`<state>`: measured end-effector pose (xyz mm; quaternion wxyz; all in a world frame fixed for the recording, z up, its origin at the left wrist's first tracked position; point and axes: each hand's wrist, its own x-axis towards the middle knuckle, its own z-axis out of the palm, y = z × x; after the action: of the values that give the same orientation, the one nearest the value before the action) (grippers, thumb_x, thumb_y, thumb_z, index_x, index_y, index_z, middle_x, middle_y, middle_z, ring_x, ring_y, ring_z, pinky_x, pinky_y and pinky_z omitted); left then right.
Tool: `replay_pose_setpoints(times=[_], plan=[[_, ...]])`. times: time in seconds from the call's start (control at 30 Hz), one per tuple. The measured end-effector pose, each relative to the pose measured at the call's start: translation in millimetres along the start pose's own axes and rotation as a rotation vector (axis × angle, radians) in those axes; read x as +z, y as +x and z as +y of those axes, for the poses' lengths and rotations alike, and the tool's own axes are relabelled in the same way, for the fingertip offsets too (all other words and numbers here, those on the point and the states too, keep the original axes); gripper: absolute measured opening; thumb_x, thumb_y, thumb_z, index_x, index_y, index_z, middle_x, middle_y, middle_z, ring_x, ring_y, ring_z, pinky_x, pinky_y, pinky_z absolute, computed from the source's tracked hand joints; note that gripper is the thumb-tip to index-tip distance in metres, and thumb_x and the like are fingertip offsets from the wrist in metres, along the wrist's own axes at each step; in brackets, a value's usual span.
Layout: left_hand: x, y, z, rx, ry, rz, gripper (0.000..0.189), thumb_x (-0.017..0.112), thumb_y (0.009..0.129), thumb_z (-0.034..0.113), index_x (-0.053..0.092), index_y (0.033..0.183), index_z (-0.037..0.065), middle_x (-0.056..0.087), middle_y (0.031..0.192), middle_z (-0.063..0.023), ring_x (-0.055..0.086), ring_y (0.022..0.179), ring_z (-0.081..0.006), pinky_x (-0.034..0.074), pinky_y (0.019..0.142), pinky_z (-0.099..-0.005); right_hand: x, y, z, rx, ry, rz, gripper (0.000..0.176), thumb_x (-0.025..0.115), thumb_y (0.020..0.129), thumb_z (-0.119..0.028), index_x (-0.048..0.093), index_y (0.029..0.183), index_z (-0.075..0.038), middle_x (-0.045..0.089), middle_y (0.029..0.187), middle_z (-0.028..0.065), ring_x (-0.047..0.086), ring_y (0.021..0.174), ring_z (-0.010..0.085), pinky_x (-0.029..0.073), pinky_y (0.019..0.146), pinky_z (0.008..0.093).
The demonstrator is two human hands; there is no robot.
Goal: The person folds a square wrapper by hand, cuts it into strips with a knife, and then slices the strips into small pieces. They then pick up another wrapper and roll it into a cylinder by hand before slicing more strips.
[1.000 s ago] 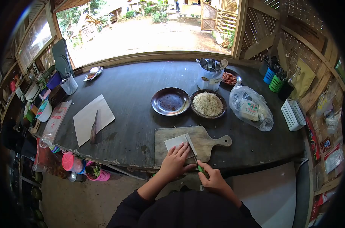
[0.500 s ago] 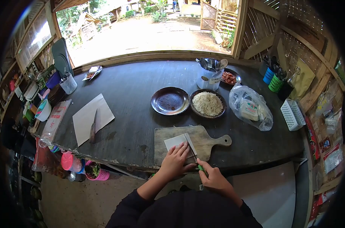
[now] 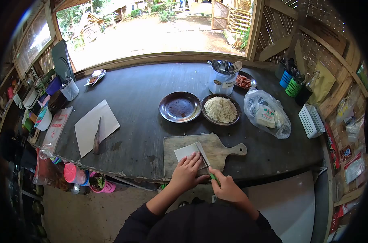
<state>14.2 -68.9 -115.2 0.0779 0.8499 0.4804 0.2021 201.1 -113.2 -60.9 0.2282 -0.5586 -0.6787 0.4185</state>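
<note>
A stack of thin, pale square wrapper sheets (image 3: pixel 184 151) lies at an angle on the wooden cutting board (image 3: pixel 228 150). My left hand (image 3: pixel 187 172) rests on the sheets with its fingers stretched out flat. My right hand (image 3: pixel 226 187) is closed around the green handle of a small knife (image 3: pixel 213 177). Its blade lies along the right edge of the sheets, just beside my left fingertips, and is partly hidden. A narrow strip of the sheets shows on the right side of a line near that edge.
Behind the board stand a dark plate (image 3: pixel 180 107) and a bowl of shredded white food (image 3: pixel 220 109). A clear plastic bag (image 3: pixel 267 114) sits to their right. At left, another knife (image 3: pixel 97 137) lies on a pale sheet (image 3: pixel 83 133). A cutlery bucket (image 3: pixel 221 84) stands farther back.
The view has shifted very slightly. My right hand and the green-handled knife have moved a little forward along the sheets' edge; my left hand stays pressed in place.
</note>
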Motion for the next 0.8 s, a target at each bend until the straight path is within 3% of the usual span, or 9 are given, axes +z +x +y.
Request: replay_pose_setpoints(times=[0.37,0.43,0.5,0.8], plan=[[3.8,-1.8,-4.5,0.013,0.010,-0.006,0.072,0.066,0.078,0.046,0.047,0.133,0.002,0.042,0.144,-0.0145,0.038,0.135,-0.0266,0.030,0.109,-0.0419,12.0,22.6,-5.1,-0.076,-0.011,0.088,0.040,0.051,0.089,-0.006,0.049,0.128,0.000,0.063,0.086,0.0293,0.066,0.083,0.0400,0.051,0.071,0.0386],[5.4,-1.7,-5.8,0.049,0.013,0.024,0.072,0.061,0.082,0.050,0.048,0.130,-0.002,0.044,0.142,-0.0171,0.039,0.134,-0.0282,0.031,0.108,-0.0430,12.6,24.0,-6.0,-0.066,-0.010,0.085,0.040,0.051,0.089,-0.006,0.049,0.128,0.000,0.063,0.085,0.0296,0.065,0.083,0.0406,0.051,0.071,0.0392],[5.7,-1.3,-6.2,0.044,0.007,0.024,0.073,0.061,0.082,0.051,0.048,0.130,-0.002,0.043,0.142,-0.0176,0.039,0.134,-0.0284,0.031,0.108,-0.0432,15.0,23.7,-1.7,-0.140,0.011,0.141,0.039,0.050,0.088,-0.006,0.050,0.126,0.002,0.061,0.079,0.0313,0.064,0.076,0.0436,0.051,0.069,0.0452],[4.8,-0.4,-5.3,0.048,-0.015,0.022,0.079,0.060,0.082,0.055,0.045,0.131,-0.005,0.042,0.142,-0.0197,0.039,0.134,-0.0300,0.031,0.108,-0.0443,16.9,7.8,9.3,-0.128,-0.008,0.140,0.041,0.052,0.088,-0.007,0.049,0.128,-0.002,0.063,0.079,0.0293,0.064,0.078,0.0435,0.051,0.068,0.0442]])
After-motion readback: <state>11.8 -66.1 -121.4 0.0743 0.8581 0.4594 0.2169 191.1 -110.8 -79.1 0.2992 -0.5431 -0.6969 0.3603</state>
